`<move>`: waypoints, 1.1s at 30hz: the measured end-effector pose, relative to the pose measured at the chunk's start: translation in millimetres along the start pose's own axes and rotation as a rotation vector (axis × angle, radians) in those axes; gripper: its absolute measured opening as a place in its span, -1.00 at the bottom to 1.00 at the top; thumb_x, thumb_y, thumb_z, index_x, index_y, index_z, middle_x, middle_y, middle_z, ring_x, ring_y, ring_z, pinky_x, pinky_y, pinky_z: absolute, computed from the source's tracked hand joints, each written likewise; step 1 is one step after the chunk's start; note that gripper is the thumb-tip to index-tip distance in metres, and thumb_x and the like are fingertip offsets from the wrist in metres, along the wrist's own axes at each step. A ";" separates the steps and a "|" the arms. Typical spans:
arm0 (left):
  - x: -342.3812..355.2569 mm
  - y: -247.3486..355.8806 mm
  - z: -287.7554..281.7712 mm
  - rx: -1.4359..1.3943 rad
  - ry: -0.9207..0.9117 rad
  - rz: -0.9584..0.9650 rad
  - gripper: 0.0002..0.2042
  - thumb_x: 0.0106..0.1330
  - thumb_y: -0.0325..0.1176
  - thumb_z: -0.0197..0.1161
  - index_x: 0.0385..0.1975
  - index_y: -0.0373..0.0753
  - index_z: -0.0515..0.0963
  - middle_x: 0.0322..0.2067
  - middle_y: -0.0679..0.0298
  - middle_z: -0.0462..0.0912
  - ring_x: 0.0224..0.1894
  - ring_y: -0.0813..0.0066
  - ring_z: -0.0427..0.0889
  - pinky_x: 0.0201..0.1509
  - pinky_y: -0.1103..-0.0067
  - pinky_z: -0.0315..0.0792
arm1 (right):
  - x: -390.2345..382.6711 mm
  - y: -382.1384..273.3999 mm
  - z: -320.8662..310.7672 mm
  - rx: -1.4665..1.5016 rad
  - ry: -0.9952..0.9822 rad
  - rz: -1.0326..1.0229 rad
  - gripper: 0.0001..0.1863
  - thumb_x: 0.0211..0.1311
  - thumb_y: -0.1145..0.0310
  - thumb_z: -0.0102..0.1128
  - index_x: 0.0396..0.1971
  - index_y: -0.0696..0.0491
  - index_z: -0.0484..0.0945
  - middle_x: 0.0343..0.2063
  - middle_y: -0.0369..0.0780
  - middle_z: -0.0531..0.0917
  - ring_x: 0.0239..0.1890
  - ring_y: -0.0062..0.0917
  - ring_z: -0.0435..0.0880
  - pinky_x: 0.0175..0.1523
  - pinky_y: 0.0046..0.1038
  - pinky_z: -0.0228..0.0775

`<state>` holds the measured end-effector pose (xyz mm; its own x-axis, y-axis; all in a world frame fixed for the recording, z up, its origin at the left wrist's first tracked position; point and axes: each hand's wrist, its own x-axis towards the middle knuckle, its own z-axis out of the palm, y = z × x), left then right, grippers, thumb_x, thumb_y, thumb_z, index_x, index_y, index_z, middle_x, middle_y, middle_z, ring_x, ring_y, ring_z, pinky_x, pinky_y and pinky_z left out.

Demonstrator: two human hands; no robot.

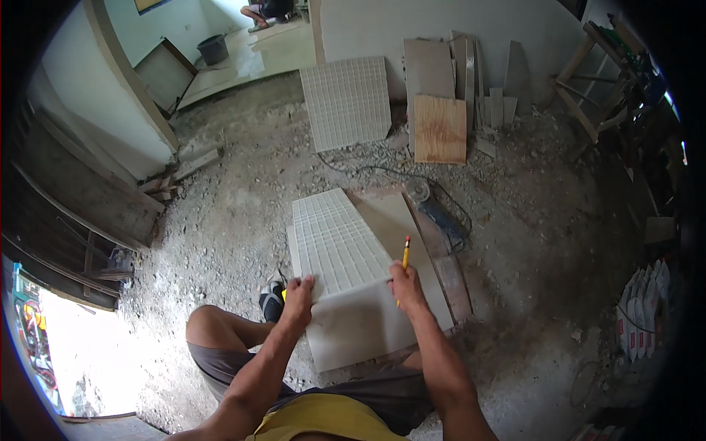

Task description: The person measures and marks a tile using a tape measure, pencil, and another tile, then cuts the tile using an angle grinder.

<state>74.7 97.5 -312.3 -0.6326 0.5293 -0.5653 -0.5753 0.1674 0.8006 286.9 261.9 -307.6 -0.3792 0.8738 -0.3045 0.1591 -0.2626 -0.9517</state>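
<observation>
Left hand (298, 292) clamps the near left edge of the ribbed-back tile (334, 246), lower centre of frame, lying over a smooth tile (360, 327). Right hand (404, 283) presses its near right corner, fingers closed on a yellow pencil (405, 252) pointing up.

Risks: stack sits on rubble (235, 220), so the tile could rock or crack under pressure; ribs could throw a pencil mark off. Angle grinder (441, 213) with its cord lies just right of centre, a snag hazard.

Raw gravelly floor. Upper centre: another ribbed tile (347, 103) and offcuts (440, 128) lean on the wall. Doorway upper left.
</observation>
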 end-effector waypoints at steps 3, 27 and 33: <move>10.9 75.6 30.4 -0.004 -0.106 0.002 -0.73 0.42 -0.36 0.12 -0.03 -0.43 0.40 -0.12 0.03 0.57 -0.12 0.13 0.65 -0.06 0.17 0.61 | 14.8 -75.6 5.2 0.131 -0.015 0.068 -0.77 0.26 0.16 0.05 -0.49 -0.02 0.44 -0.69 -0.37 0.40 -0.72 -0.72 0.32 -0.67 -0.58 0.11; 340.2 349.0 289.9 0.242 -0.402 0.968 -0.72 0.43 -0.18 0.09 -0.24 -0.33 0.49 -0.44 0.16 0.63 -0.42 0.35 0.64 -0.26 0.38 0.53 | 259.5 -318.7 107.6 0.143 0.280 -0.272 -0.51 0.42 -0.12 -0.03 0.06 -0.02 0.35 -0.39 -0.35 0.50 -0.64 -0.77 0.35 -0.66 -0.69 0.09; 465.9 449.3 338.5 0.475 -0.216 1.107 -0.68 0.37 -0.11 0.13 -0.17 -0.28 0.54 -0.37 -0.15 0.67 -0.22 -0.22 0.66 -0.09 0.11 0.50 | 55.5 -238.2 57.8 0.161 0.451 -0.382 -0.52 0.42 0.15 0.15 0.24 0.02 0.38 -0.40 -0.46 0.43 -0.48 -0.86 0.32 -0.44 -0.78 0.12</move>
<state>-303.0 700.9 -148.7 -0.5353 0.6984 0.4751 0.4934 -0.1980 0.8470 175.3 349.2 -100.1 0.0461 0.9963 0.0730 -0.0648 0.0759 -0.9950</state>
